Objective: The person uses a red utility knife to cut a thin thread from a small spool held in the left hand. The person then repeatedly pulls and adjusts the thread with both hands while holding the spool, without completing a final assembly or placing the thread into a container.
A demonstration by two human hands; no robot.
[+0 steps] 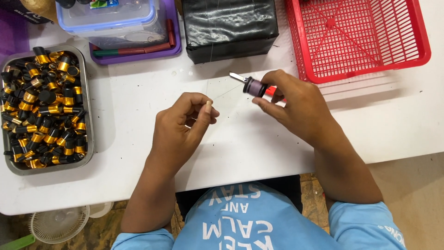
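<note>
My right hand [291, 104] holds a small black cylinder with a purple band [255, 87] between thumb and fingers, above the white table [138, 92]. A red-handled tool with a metal tip [239, 77] also sticks out of that hand. My left hand [182, 125] is closed in a pinch, thumb against forefinger, and a thin thread [226, 92] runs from the pinch towards the cylinder. The two hands are about a hand's width apart.
A metal tray [88, 115] full of several black and gold cylinders stands at the left. At the back are a purple tray [173, 46] with a clear lidded box [111, 18], a black block [229, 28] and a red mesh basket [356, 37].
</note>
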